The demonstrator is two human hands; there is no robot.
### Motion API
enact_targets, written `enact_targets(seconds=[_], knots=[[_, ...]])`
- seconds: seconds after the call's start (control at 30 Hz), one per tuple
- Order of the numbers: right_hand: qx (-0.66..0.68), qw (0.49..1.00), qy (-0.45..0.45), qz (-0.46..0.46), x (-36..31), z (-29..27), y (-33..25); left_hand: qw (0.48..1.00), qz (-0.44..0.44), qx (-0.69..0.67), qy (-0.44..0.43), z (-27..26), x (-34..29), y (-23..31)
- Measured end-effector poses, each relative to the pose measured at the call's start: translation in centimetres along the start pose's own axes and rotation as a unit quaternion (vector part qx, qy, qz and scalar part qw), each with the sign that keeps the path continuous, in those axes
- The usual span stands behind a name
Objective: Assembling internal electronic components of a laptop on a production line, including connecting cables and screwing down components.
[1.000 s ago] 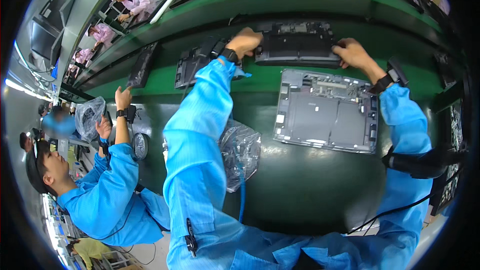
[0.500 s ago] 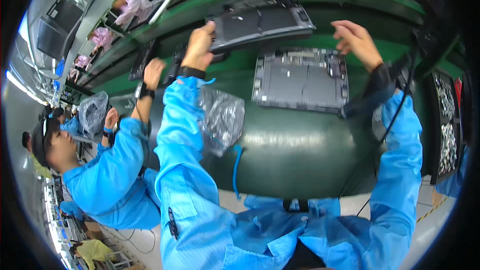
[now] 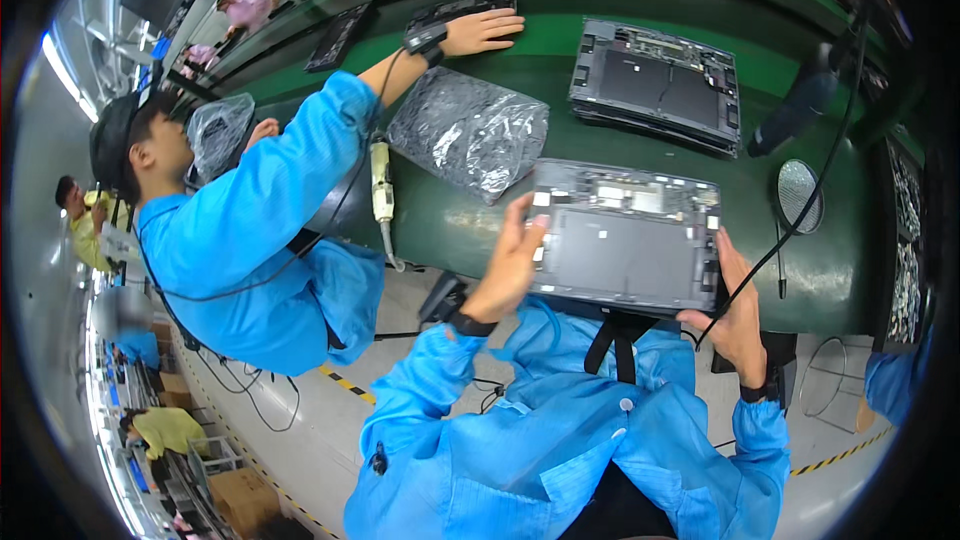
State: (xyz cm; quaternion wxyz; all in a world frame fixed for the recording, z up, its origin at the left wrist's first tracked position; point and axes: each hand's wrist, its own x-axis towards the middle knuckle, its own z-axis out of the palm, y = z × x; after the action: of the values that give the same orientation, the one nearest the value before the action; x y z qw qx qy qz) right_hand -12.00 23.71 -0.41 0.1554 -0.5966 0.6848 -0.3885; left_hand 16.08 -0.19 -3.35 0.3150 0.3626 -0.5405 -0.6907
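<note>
An opened laptop base [image 3: 630, 252], dark grey with its circuit board and battery exposed, is held level at the near edge of the bench. My left hand [image 3: 510, 265] closes around its left edge, thumb on top. On the opposite side my right hand [image 3: 735, 312] grips the right edge near the front corner, with some fingers hidden behind it. Farther back lies another opened laptop base [image 3: 655, 75], which appears stacked on one more. A clear plastic bag [image 3: 470, 130] with something dark under or inside it lies to the left of these.
A co-worker's hand [image 3: 485, 32] rests on a dark laptop part [image 3: 455, 8] at the far left. A pale electric screwdriver [image 3: 382, 180] lies at the left bench edge. On the right are a round mesh piece [image 3: 798, 195], a dark cylinder [image 3: 808, 100] and a hanging black cable [image 3: 830, 160].
My left hand has left the far laptop base, and both hands now hold a base at the bench's near edge. The view has shifted. The co-worker's arm reaches farther across the bench.
</note>
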Motion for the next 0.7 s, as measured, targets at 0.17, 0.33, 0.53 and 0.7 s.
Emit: enact_targets(seconds=[0.17, 0.33, 0.53, 0.7], knots=[[-0.056, 0.997, 0.036, 0.035, -1.0, 0.8, 1.2, 0.917, 0.221, 0.328, 0.049, 1.6, 2.5, -0.5], [-0.046, 0.997, 0.058, 0.016, -0.8, 0.4, 0.7, 0.759, 0.355, 0.536, 0.106, -0.4, 7.6, 5.2], [-0.066, 0.991, 0.115, 0.025, 1.9, -0.4, 0.6, 0.756, 0.288, 0.577, 0.11, -2.5, 13.6, 5.0], [-0.072, 0.988, 0.138, -0.009, 4.4, -1.0, 0.9, 0.745, 0.297, 0.587, 0.113, -2.5, 15.2, 4.7]])
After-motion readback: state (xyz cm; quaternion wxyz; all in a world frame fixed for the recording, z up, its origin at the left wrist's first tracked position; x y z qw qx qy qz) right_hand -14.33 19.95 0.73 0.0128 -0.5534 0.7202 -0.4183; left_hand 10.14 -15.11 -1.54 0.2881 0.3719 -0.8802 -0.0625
